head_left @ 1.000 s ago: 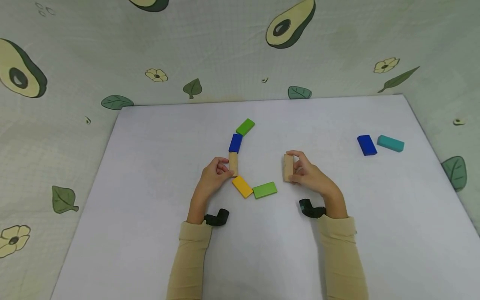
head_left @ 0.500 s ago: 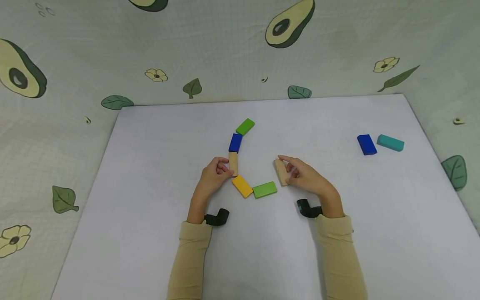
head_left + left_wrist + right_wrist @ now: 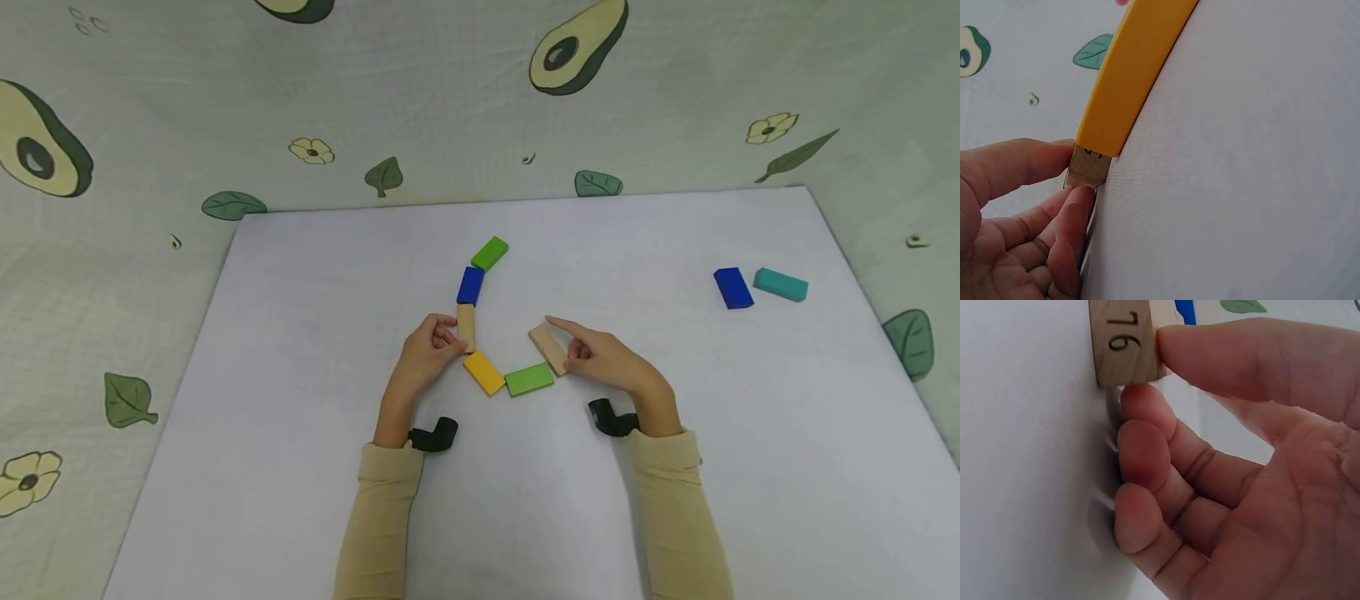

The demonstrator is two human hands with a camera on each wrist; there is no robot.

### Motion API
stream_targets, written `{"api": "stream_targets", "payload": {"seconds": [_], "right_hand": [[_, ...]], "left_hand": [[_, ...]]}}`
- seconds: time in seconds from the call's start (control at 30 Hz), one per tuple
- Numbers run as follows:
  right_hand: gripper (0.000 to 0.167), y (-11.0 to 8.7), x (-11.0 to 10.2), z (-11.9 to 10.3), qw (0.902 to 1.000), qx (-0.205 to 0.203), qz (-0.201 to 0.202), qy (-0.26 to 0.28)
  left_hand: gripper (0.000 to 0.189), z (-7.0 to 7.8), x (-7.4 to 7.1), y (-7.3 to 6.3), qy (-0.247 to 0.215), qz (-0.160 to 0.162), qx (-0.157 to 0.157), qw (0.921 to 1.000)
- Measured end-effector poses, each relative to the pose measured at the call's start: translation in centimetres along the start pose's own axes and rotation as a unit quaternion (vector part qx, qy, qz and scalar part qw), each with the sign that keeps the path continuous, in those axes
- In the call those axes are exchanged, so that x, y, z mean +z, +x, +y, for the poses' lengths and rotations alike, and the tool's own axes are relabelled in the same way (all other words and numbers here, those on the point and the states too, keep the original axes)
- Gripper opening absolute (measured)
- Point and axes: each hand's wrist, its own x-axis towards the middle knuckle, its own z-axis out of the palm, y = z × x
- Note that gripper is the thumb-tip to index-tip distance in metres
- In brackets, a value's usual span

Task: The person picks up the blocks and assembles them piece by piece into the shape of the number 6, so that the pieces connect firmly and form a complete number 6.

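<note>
On the white tabletop, my left hand pinches a plain wooden block along its left side. In the left wrist view the thumb meets that block's end, partly hidden behind a yellow block. My right hand holds a second wooden block, lying slanted, its near end right at a light green block. Its index finger reaches toward the far end, while the thumb is at the near end. The digits "76" mark this block's end in the right wrist view.
A blue block and another green block continue the curved row beyond the left hand. Farther right lie a blue block and a teal block. An avocado-print cloth surrounds the white tabletop.
The right hand has slid its wooden block left and turned it from upright in view to slanted, bringing it to the green block. The left hand has stayed put.
</note>
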Motion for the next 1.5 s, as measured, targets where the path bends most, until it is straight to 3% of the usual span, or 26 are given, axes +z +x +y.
{"api": "stream_targets", "payload": {"seconds": [0.2, 0.57, 0.9, 1.17, 1.5], "right_hand": [[0.061, -0.09, 0.10, -0.42, 0.9996, 0.006, -0.026, -0.006], [0.065, 0.16, 0.21, -0.98, 0.9960, 0.063, -0.063, 0.005], [0.064, 0.16, 0.13, -0.94, 0.9951, 0.084, -0.052, -0.001], [0.066, 0.12, 0.06, -0.95, 0.9960, 0.067, -0.058, -0.011], [0.064, 0.21, 0.13, -0.86, 0.9959, 0.077, -0.046, 0.003]], "left_hand": [[0.037, 0.08, -0.03, 0.04, 0.000, -0.001, 0.001, 1.0000], [0.037, -0.01, 0.03, 0.12, -0.001, 0.001, 0.001, 1.0000], [0.037, 0.02, 0.02, 0.01, -0.001, 0.002, 0.006, 1.0000], [0.038, 0.01, -0.02, 0.04, 0.004, 0.004, 0.004, 1.0000], [0.038, -0.01, 0.01, 0.06, -0.003, 0.005, 0.005, 1.0000]]}}
